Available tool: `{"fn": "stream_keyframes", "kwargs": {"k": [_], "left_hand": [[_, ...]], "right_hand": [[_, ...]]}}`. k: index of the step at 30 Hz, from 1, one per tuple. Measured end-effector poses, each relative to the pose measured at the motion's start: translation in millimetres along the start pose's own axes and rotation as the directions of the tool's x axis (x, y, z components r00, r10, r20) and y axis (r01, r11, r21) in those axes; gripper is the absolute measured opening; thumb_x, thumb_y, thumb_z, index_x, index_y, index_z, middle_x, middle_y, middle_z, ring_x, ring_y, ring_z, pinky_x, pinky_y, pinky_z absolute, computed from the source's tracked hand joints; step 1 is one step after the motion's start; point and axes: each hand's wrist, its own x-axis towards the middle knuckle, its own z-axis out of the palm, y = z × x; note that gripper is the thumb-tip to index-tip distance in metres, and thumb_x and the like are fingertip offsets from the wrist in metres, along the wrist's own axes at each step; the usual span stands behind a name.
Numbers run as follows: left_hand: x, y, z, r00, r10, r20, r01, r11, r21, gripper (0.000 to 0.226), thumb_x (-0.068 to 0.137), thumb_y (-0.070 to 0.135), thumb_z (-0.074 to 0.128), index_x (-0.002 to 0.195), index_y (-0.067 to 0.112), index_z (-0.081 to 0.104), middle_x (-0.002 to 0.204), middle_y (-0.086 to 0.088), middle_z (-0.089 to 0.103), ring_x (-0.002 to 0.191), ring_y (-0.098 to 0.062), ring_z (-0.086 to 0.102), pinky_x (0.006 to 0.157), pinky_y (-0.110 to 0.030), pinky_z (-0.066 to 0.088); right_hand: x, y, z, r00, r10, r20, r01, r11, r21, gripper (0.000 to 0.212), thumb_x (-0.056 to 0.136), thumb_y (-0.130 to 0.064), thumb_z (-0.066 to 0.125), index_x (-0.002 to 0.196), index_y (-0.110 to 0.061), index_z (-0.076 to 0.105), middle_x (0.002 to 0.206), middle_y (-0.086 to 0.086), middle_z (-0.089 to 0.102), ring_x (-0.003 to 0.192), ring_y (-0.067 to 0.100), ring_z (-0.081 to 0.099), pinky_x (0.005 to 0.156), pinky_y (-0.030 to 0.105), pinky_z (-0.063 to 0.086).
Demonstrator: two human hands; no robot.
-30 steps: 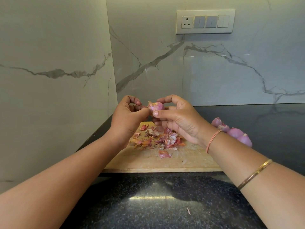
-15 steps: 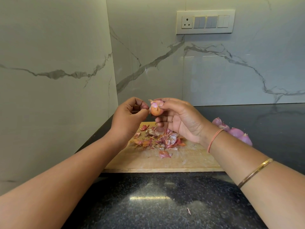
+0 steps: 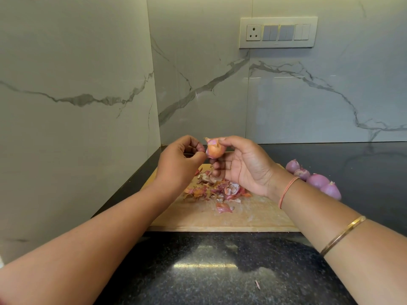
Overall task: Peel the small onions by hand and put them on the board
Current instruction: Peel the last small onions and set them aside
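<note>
both hands are up over the board (image 3: 242, 214), and the onion (image 3: 214, 149) sits between them in the air, above the board's twelve o'clock edge. the right hand (image 3: 244, 166) has it: palm turned toward the camera, one fingertip on top, the other fingers curled underneath, a close grip at the fingertips. the left hand (image 3: 180, 164) comes in from the onion's nine o'clock side, fingers curled in tight, thumb and forefinger nipped together right against the onion's skin. whether that grip has hold of a loose flap or only presses the surface, i cannot tell. the onion shows orange-brown skin on its body, with a pink torn flap standing up at its twelve o'clock.

down on the board, a heap of peels (image 3: 218, 188) lies under the hands, toward the far half, with one pink scrap apart from it at the heap's six o'clock. at the board's three o'clock, on the dark counter (image 3: 220, 271), four peeled onions (image 3: 317, 180) lie in a row, purple and glossy, just beside the right wrist. that wrist wears a thin orange thread (image 3: 288, 190), and a gold bangle (image 3: 343, 234) sits further up the forearm. a tiny sliver of skin (image 3: 257, 284) lies on the counter at the near side, at five o'clock of the board. on the marble wall at one o'clock, a switch panel (image 3: 278, 32).
</note>
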Motion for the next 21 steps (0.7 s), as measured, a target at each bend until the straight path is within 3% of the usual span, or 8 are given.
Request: {"fn": "stream_keyframes", "kwargs": {"k": [4,7,10,13,15,17,19,21], "left_hand": [[0.0,-0.5,1.9,1.000,0.031,0.002,-0.031,0.999,0.031,0.006,0.085,0.006,0.060,0.080,0.010,0.062,0.070,-0.004,0.061,0.064,-0.016,0.052,0.061,-0.033,0.045],[-1.0,0.1,1.5,1.000,0.026,0.003,-0.026,0.999,0.043,0.005,0.085,0.006,0.060,0.081,0.009,0.062,0.069,-0.001,0.060,0.063,-0.014,0.051,0.060,-0.030,0.045],[1.3,-1.2,-2.8,0.998,-0.060,-0.031,0.060,0.998,0.011,0.008,0.087,0.007,0.059,0.081,0.012,0.061,0.069,0.000,0.057,0.062,-0.013,0.050,0.056,-0.026,0.043],[5.4,-2.2,-6.8,0.985,-0.167,-0.052,0.164,0.985,-0.060,0.017,0.089,0.008,0.056,0.079,0.019,0.062,0.073,0.001,0.060,0.071,-0.014,0.055,0.074,-0.036,0.053],[4.7,0.4,-5.3,0.983,-0.185,0.000,0.184,0.977,-0.103,0.016,0.090,0.011,0.055,0.081,0.018,0.065,0.077,-0.003,0.063,0.074,-0.014,0.057,0.080,-0.038,0.054],[1.7,4.3,-2.3,0.980,-0.181,0.087,0.192,0.971,-0.141,0.016,0.092,0.019,0.055,0.086,0.012,0.067,0.086,-0.012,0.068,0.078,-0.015,0.061,0.072,-0.031,0.053],[-0.9,7.1,0.3,0.968,-0.179,0.177,0.215,0.954,-0.208,0.021,0.092,0.026,0.057,0.092,0.007,0.065,0.089,-0.010,0.071,0.082,-0.013,0.067,0.068,-0.022,0.053],[-1.2,6.8,0.6,0.967,-0.165,0.196,0.210,0.948,-0.241,0.016,0.088,0.025,0.062,0.094,0.010,0.064,0.086,-0.004,0.070,0.082,-0.012,0.067,0.074,-0.026,0.054]], "right_hand": [[-0.3,-0.2,0.9,0.998,0.050,-0.045,-0.049,0.999,0.019,0.025,0.093,-0.024,0.042,0.101,-0.004,0.056,0.070,0.010,0.053,0.058,0.014,0.042,0.055,0.027,0.040],[-0.1,0.3,1.4,0.996,0.075,-0.048,-0.073,0.997,0.026,0.032,0.093,-0.027,0.039,0.108,-0.004,0.057,0.069,0.008,0.050,0.058,0.013,0.037,0.054,0.026,0.035],[-0.5,-1.0,-0.1,0.997,0.068,-0.026,-0.066,0.996,0.051,0.038,0.093,-0.029,0.035,0.097,-0.003,0.061,0.065,0.007,0.047,0.058,0.013,0.033,0.054,0.026,0.031],[0.3,-2.6,-3.2,0.998,0.057,-0.028,-0.055,0.996,0.072,0.038,0.092,-0.030,0.035,0.097,-0.004,0.062,0.067,0.008,0.047,0.057,0.013,0.034,0.056,0.027,0.030],[0.7,-2.2,-3.7,0.997,0.064,-0.040,-0.061,0.996,0.062,0.036,0.093,-0.030,0.036,0.099,-0.004,0.060,0.065,0.008,0.048,0.057,0.014,0.035,0.056,0.028,0.030],[0.3,-2.0,-2.8,0.997,0.062,-0.055,-0.060,0.997,0.047,0.031,0.094,-0.029,0.038,0.097,-0.006,0.058,0.063,0.008,0.050,0.057,0.014,0.036,0.056,0.027,0.031],[-0.2,-2.3,-2.6,0.997,0.038,-0.061,-0.035,0.998,0.047,0.028,0.096,-0.028,0.040,0.097,-0.007,0.058,0.066,0.007,0.054,0.057,0.013,0.039,0.057,0.027,0.033],[0.1,-3.1,-3.5,0.999,0.003,-0.054,0.001,0.997,0.073,0.024,0.098,-0.023,0.040,0.103,-0.007,0.057,0.072,0.008,0.057,0.059,0.013,0.045,0.055,0.025,0.038]]}}
